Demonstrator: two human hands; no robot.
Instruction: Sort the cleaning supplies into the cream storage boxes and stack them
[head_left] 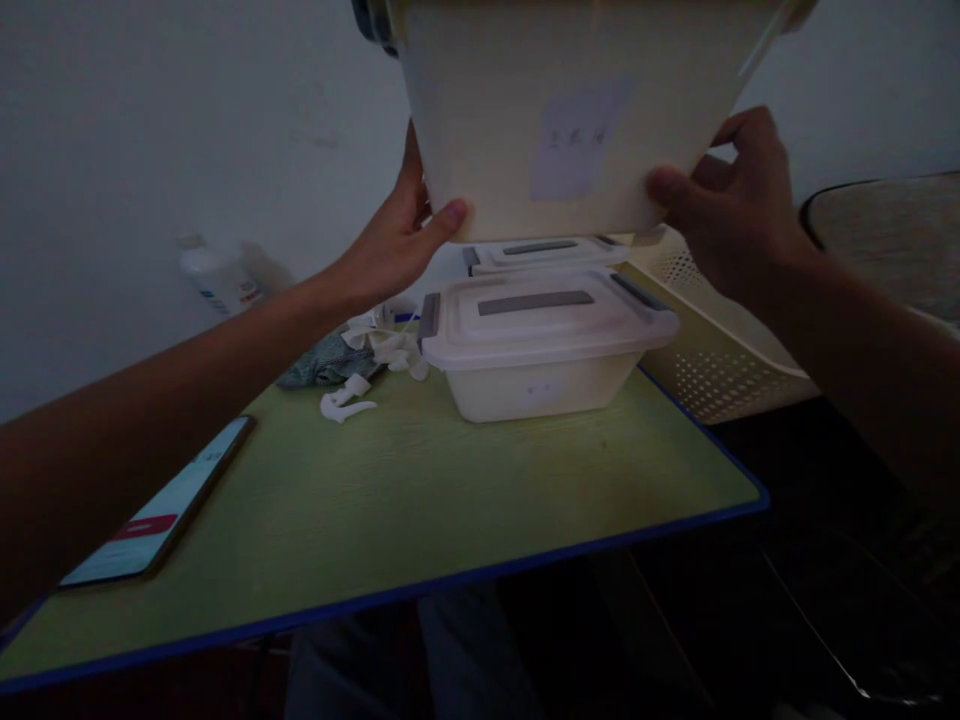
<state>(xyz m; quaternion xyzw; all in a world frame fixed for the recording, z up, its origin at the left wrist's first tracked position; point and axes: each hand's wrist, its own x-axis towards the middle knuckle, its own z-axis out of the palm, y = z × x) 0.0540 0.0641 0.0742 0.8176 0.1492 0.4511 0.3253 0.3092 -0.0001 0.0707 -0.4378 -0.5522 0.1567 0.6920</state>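
Between my two hands, a large whitish plastic storage box (495,130) is held up above the table, with a paper label on its near side. My left hand (412,225) grips its lower left corner, thumb on the front. On the lower right corner, my right hand (727,195) does the same. The top of the box runs out of the picture. Beneath it, a smaller white storage box (536,385) with a grey-handled lid and grey clips stands closed on the table. Another lidded box (495,258) sits behind that one, partly hidden.
The green table (420,500) has a blue edge. A phone (180,500) lies at left, partly under my left arm. A white spray nozzle (345,400), a grey cloth (326,362) and a white bottle (217,275) are farther back. A cream perforated basket (712,385) stands at right.
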